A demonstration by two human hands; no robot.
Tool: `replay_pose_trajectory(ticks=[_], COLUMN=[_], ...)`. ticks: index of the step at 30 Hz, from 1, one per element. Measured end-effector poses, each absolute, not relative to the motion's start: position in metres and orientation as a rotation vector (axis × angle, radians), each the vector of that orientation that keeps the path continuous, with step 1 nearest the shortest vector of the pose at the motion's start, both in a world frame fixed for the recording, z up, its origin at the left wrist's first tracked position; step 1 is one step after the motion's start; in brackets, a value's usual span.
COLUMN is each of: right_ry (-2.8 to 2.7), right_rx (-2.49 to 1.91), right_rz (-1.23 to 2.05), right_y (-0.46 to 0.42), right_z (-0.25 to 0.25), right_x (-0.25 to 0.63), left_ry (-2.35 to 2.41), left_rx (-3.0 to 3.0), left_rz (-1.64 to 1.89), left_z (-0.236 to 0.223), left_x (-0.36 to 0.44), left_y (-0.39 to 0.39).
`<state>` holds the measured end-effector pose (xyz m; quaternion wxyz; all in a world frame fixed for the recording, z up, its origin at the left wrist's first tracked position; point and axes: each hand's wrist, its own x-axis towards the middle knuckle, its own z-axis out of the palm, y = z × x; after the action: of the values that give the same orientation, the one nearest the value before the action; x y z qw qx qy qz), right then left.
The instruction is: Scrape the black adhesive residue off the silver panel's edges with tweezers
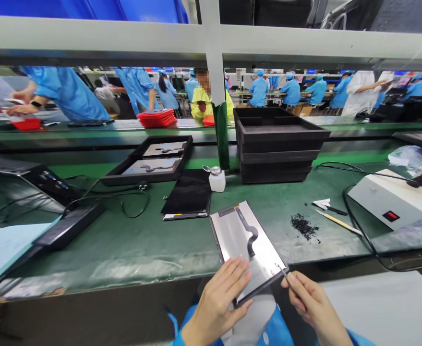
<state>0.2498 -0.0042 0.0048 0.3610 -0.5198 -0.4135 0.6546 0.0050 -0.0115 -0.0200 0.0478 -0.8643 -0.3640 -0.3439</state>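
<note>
A flat display panel (237, 235) with a silvery back and a curved black ribbon cable (253, 235) lies tilted over the bench's front edge. My left hand (220, 300) holds its lower left part, fingers flat on the silver face and thumb along the near edge. Pinched in my right hand (306, 295) is a thin pointed metal tool (283, 272), possibly tweezers. Its tip meets the panel's lower right corner. To the right of the panel is a small heap of black shreds (305, 227).
Stacked black trays (277, 168) stand behind, right of a white pump bottle (217, 180). Dark panels (189, 192) lie beside the bottle. A black tray (112, 180) holds more panels. At right are a wooden-coloured stick (336, 222), a knife-like tool (335, 210), cables and a white box (394, 197).
</note>
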Motion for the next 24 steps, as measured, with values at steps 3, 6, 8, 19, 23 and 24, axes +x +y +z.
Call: replay_pose_trajectory(ticks=[3, 6, 8, 19, 23, 24], right_ry=[-1.06, -1.059, -1.058, -1.006, -0.972, -0.963], right_rx=[-1.352, -1.366, -1.372, -1.39, -1.4, -1.401], right_rz=[1.665, 1.657, 1.656, 1.606, 1.562, 1.548], right_y=[-0.004, -0.003, -0.002, 0.003, 0.003, 0.003], right_z=[0.008, 0.01, 0.012, 0.022, 0.024, 0.025], right_x=[0.251, 0.253, 0.254, 0.257, 0.258, 0.258], left_ry=[-1.114, -1.114, -1.113, -1.123, -1.124, -1.121], left_rx=[-2.633, -2.635, -2.638, -2.647, -2.645, -2.644], left_rz=[-1.039, -1.028, -1.028, -1.059, -1.069, -1.069], left_z=[-0.021, -0.021, -0.021, -0.022, -0.022, -0.021], left_x=[0.005, 0.004, 0.004, 0.004, 0.004, 0.004], left_y=[-0.011, -0.012, -0.012, -0.011, -0.011, -0.011])
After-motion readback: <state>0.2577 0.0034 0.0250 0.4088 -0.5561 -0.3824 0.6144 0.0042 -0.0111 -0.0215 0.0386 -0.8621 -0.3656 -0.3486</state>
